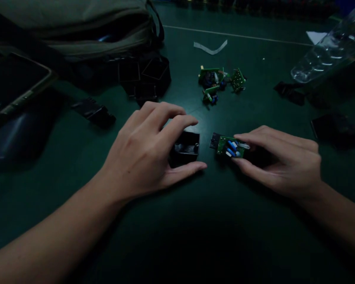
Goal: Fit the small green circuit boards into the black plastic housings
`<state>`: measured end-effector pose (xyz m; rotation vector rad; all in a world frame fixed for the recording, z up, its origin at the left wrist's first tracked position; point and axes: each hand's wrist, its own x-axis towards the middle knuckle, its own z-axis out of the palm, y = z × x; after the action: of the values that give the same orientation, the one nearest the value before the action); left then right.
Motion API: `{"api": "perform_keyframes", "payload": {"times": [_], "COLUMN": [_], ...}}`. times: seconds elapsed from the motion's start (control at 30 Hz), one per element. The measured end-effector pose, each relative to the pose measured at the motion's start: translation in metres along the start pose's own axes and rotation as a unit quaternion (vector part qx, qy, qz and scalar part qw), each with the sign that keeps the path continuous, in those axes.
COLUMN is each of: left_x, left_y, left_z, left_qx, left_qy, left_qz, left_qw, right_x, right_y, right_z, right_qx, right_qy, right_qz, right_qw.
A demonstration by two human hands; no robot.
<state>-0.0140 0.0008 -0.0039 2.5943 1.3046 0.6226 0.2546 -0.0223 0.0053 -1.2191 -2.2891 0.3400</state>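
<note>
In the middle of the dark green table lies a small black plastic housing, its open hollow side showing. My left hand is arched around it, thumb and forefinger apart; whether the hidden fingers touch the housing I cannot tell. To its right, my right hand pinches a small green circuit board by its right end, between thumb and forefinger. The board carries blue and white components, and a black piece sits at its left end. A gap separates the board from the housing.
Several loose circuit boards lie farther back, with a clear strip behind them. Black housings and a fabric bag are at back left, near a phone-like device. A clear plastic bottle and black parts are right.
</note>
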Motion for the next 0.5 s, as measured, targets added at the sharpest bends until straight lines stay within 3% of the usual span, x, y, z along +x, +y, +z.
{"api": "perform_keyframes", "payload": {"times": [0.5], "left_x": [0.008], "left_y": [0.014], "left_z": [0.007], "left_qx": [0.055], "left_qy": [-0.009], "left_qz": [0.036], "left_qw": [0.998], "right_x": [0.007], "right_y": [0.007], "right_z": [0.01], "right_qx": [0.007], "right_qy": [0.031], "right_qz": [-0.053], "right_qw": [0.998]}}
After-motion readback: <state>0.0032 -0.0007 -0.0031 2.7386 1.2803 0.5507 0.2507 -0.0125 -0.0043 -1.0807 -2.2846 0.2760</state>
